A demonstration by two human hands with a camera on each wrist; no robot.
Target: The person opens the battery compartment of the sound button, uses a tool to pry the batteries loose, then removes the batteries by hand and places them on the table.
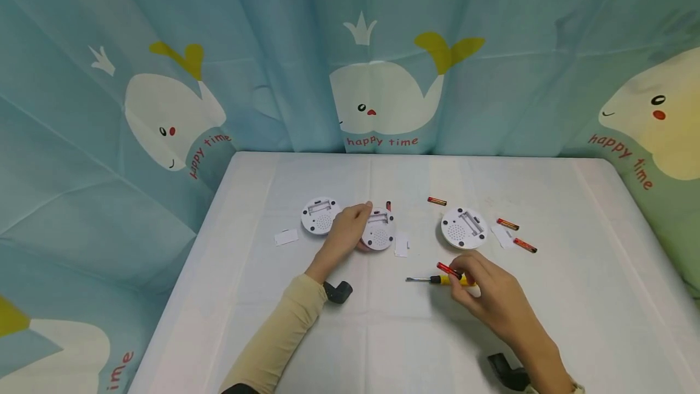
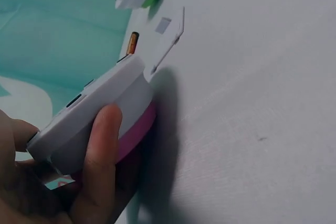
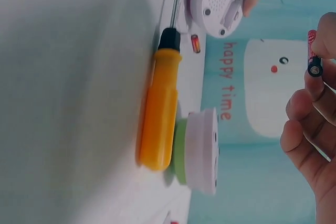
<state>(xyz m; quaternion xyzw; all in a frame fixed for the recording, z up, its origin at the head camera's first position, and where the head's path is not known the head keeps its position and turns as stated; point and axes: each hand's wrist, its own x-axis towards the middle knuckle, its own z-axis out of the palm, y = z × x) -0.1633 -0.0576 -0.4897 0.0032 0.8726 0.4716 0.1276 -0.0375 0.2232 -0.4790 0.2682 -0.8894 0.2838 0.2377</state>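
My left hand (image 1: 344, 228) grips a round white device (image 1: 378, 235) by its edge, its battery side facing up. In the left wrist view this device (image 2: 94, 119) is tilted, shows a pink base, and has the thumb (image 2: 102, 150) along its side. A small red and black battery (image 1: 448, 270) is pinched between the thumb and fingers of my right hand (image 1: 489, 293). The right wrist view shows the battery's end (image 3: 314, 69) toward the camera. Below that hand lies a screwdriver (image 1: 435, 279) with a yellow and black handle, partly hidden by the fingers in the head view.
Two similar round devices lie battery side up, one at left (image 1: 319, 217), one at right (image 1: 463, 228) with a green base. White covers (image 1: 286, 236) lie near the devices. Several loose batteries (image 1: 437, 201) are scattered toward the back and right of the white table (image 1: 574, 297).
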